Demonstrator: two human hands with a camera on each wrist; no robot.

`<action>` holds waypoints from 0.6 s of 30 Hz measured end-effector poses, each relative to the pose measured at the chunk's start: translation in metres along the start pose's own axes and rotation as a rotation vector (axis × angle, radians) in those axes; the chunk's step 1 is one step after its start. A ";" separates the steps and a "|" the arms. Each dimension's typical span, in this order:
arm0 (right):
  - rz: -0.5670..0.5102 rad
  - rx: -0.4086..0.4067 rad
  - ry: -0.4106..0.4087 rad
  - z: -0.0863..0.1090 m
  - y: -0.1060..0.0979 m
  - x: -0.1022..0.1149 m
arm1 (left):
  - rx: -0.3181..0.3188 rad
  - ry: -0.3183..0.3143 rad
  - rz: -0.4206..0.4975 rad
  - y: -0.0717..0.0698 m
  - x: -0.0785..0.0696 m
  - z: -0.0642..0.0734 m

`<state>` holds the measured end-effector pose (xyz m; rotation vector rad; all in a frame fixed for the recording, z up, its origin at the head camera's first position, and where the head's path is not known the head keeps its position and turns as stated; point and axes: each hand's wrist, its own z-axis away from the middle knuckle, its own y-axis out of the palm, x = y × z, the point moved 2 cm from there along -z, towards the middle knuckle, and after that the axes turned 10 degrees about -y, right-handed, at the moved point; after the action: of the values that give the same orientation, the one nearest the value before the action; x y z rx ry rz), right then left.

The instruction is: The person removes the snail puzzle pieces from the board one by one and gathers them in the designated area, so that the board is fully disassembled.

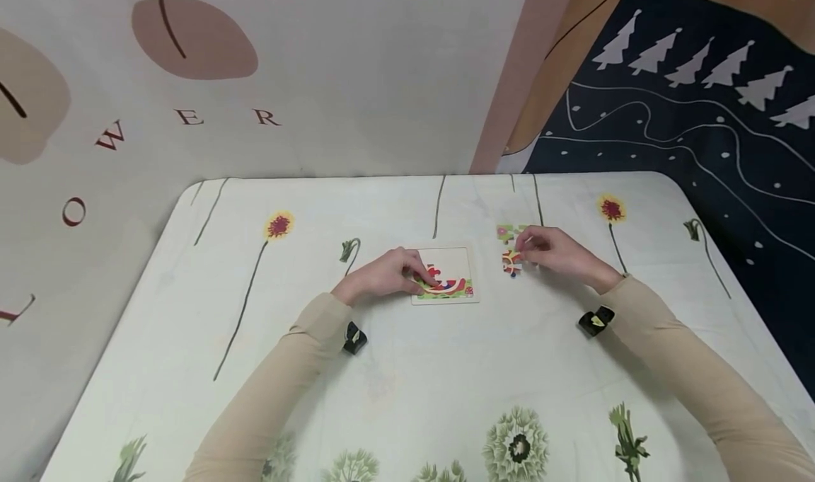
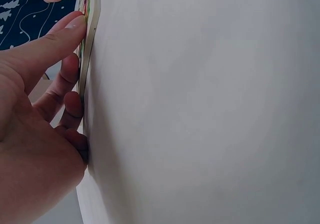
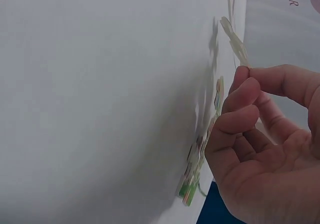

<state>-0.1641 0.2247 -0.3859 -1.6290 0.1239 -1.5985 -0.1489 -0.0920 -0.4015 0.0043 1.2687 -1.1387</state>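
Note:
A shallow jigsaw tray [image 1: 446,302] lies flat on the table, its lower part filled with colourful pieces [image 1: 453,289] in red, green and white. My left hand [image 1: 393,273] rests over the tray's left side. Its index finger reaches onto the pieces and the thumb touches near the front edge, the other fingers loosely bent. Right of the tray, my right hand [image 1: 555,252] pinches a red and yellow jigsaw piece [image 1: 511,261] between thumb and fingertips. Seen from the right wrist, the pinched piece [image 3: 234,40] is tilted, edge-on, above its shadow.
Loose green jigsaw pieces [image 1: 504,233] lie behind the right fingertips, partly hidden by the hand. A flower-printed white cloth [image 1: 407,369] covers the table. A printed wall hanging [image 1: 382,78] rises at the table's back edge, with a dark tree-patterned cloth [image 1: 675,128] at the right.

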 end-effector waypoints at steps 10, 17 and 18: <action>0.005 -0.048 -0.004 0.011 -0.018 -0.008 | 0.004 0.009 0.005 0.000 0.000 0.000; 0.003 -0.055 0.031 0.010 -0.026 -0.015 | 0.000 0.018 -0.007 0.000 0.000 0.000; 0.003 -0.054 0.034 0.009 -0.026 -0.015 | -0.001 0.021 -0.008 0.000 0.000 0.000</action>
<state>-0.1715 0.2552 -0.3806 -1.6420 0.1888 -1.6342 -0.1495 -0.0920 -0.4017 0.0108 1.2891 -1.1477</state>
